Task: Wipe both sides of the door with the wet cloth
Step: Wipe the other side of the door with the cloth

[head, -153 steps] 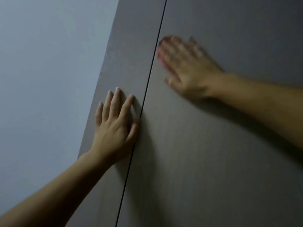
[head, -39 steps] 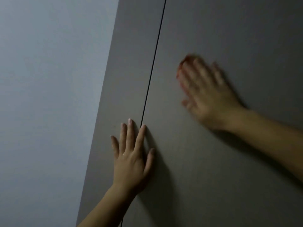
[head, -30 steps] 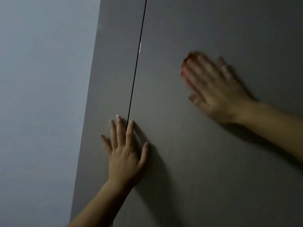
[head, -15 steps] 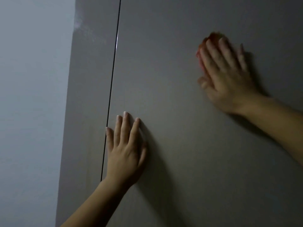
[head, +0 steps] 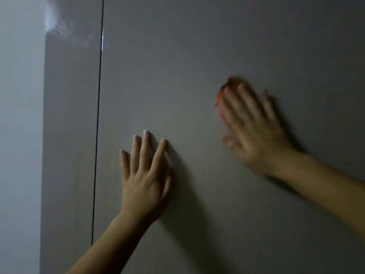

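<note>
The grey door is filling most of the frame, with the red cloth at centre right under the right hand, whose straight fingers are pressing it flat. The left hand, lower centre, is lying flat with fingers straight, holding nothing. Wiping of this face seems to be going on; the next stroke is needing steady pressure.

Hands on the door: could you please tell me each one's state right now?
Left hand: open, flat on the door.
Right hand: open, straight fingers pressing the red cloth on it.
</note>
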`<state>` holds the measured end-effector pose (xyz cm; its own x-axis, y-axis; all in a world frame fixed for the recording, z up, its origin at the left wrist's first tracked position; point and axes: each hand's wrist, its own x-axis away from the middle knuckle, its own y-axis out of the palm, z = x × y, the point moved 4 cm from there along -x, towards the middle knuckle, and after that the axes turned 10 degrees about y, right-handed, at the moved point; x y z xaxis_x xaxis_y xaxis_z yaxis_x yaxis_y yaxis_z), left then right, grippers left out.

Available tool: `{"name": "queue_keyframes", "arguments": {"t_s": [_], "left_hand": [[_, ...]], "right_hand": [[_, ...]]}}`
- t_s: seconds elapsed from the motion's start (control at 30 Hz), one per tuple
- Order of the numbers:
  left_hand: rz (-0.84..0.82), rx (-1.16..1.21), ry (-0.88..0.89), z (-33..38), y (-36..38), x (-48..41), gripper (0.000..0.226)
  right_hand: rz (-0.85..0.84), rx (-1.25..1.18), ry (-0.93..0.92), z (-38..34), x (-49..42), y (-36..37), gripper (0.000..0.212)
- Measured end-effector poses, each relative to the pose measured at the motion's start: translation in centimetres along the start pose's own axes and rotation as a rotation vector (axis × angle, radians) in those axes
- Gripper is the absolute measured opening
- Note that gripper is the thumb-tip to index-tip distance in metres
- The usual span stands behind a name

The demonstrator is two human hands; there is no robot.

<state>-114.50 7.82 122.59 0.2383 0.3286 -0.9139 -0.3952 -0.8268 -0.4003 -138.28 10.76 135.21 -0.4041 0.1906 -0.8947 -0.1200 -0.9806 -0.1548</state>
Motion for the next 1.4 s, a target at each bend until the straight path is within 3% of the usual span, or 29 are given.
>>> {"name": "queue_keyframes", "arguments": {"t_s": [0.07,0.13,0.2,0.3,0.37,0.5,0.57,0.6,0.67,0.73,0.8,0.87,0.97,1.03,1.07,1.17,1.23,1.27,1.4], "left_hand": [[0.018,-0.001,-0.015,0.3,0.0,-0.1,0.073],[0.036,0.013,-0.024,1.0,0.0,-0.3,0.074],[0.054,0.031,0.030,2.3,0.1,-0.7,0.073],[0.059,0.040,0.170,5.6,0.6,-1.6,0.070],[0.045,0.028,0.193,7.4,1.1,-2.0,0.070],[0.062,0.006,0.150,7.7,1.4,-2.0,0.066],[0.067,-0.008,0.147,7.6,1.5,-2.0,0.066],[0.069,-0.009,0.138,7.7,1.5,-2.1,0.066],[0.076,-0.004,0.110,8.3,1.6,-2.3,0.066],[0.096,0.024,0.073,9.0,1.5,-2.4,0.065],[0.123,0.072,0.029,9.8,1.2,-2.5,0.064],[0.137,0.078,0.035,10.8,1.1,-2.6,0.063],[0.112,0.073,0.138,13.0,1.5,-2.6,0.066],[0.079,0.064,0.208,14.6,2.4,-2.5,0.069],[0.066,0.055,0.230,15.3,2.8,-2.4,0.070],[0.060,0.022,0.222,16.0,3.6,-2.3,0.071],[0.067,0.012,0.205,16.1,3.7,-2.4,0.070],[0.067,0.011,0.201,16.1,3.7,-2.4,0.070],[0.053,0.002,0.179,16.4,3.7,-2.3,0.069]], "right_hand": [[-0.080,0.042,-0.303,-2.3,5.1,0.7,0.076],[-0.120,0.074,-0.447,-1.3,6.7,0.8,0.072],[-0.047,0.080,-0.328,1.6,4.3,0.5,0.068],[0.000,0.006,0.059,6.8,-0.7,-0.7,0.070],[-0.007,-0.021,0.151,6.8,-0.5,-0.8,0.077],[-0.090,0.055,-0.286,1.9,8.0,0.5,0.077],[-0.099,0.086,-0.391,3.2,9.1,0.4,0.073],[-0.063,0.096,-0.359,4.7,8.0,0.3,0.070],[0.021,0.057,-0.129,8.6,3.8,-0.4,0.068],[0.015,-0.006,0.156,13.1,0.3,-1.4,0.072],[0.005,-0.034,0.286,14.4,-0.2,-1.7,0.076],[0.019,0.007,0.185,12.3,2.2,-1.1,0.078],[-0.066,0.080,-0.208,8.2,8.4,0.0,0.077],[-0.075,0.130,-0.319,9.3,9.2,-0.2,0.073],[-0.030,0.120,-0.266,10.9,8.1,-0.4,0.070],[0.027,0.003,0.193,17.3,3.6,-1.6,0.071],[0.009,-0.042,0.319,17.9,3.5,-1.8,0.077],[0.012,-0.021,0.273,16.7,4.8,-1.5,0.079],[-0.122,0.078,-0.235,10.6,14.8,0.2,0.079]]}}
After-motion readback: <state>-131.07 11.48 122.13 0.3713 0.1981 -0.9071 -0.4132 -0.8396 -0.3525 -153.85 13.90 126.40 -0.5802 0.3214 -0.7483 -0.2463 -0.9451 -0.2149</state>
